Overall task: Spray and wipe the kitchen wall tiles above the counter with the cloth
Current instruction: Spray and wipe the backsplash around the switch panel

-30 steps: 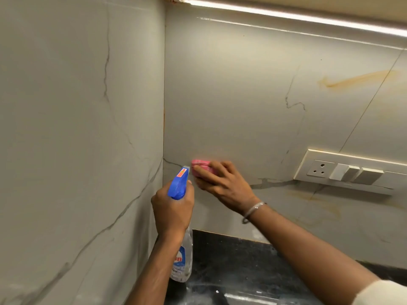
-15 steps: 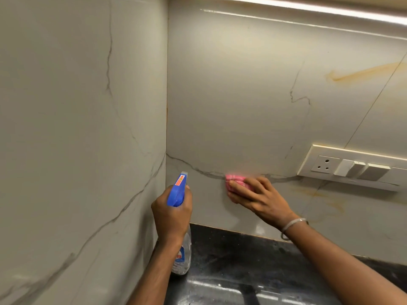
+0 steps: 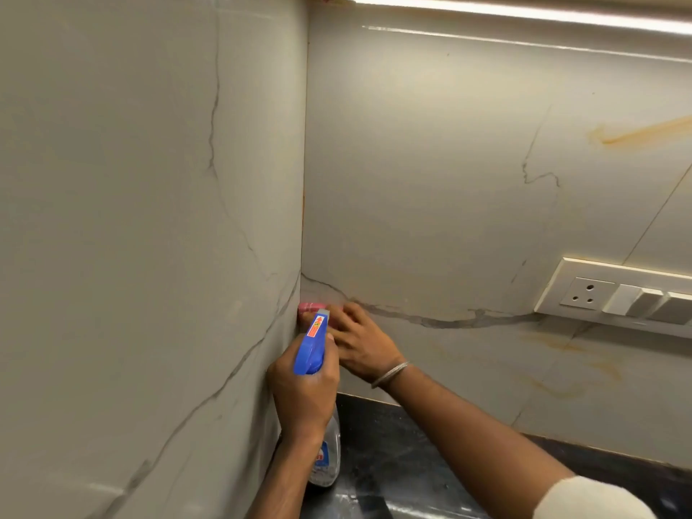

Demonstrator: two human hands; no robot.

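Observation:
My left hand (image 3: 305, 391) grips a clear spray bottle (image 3: 325, 460) by its blue trigger head (image 3: 311, 346), nozzle aimed up toward the corner. My right hand (image 3: 359, 340) presses a pink cloth (image 3: 310, 307) flat against the back wall tiles (image 3: 430, 181), right in the corner where they meet the left wall tiles (image 3: 131, 219). Most of the cloth is hidden under my fingers and behind the spray head. Both walls are pale grey with dark marble veins.
A black stone counter (image 3: 404, 466) runs below the tiles. A white socket and switch panel (image 3: 618, 294) is on the back wall at the right. Orange-brown stains (image 3: 644, 133) mark the tiles above and below it. A light strip (image 3: 524, 11) glows along the top.
My right hand has slid the cloth left along the back wall into the corner. My left hand with the bottle stays about where it was; the view has shifted a little.

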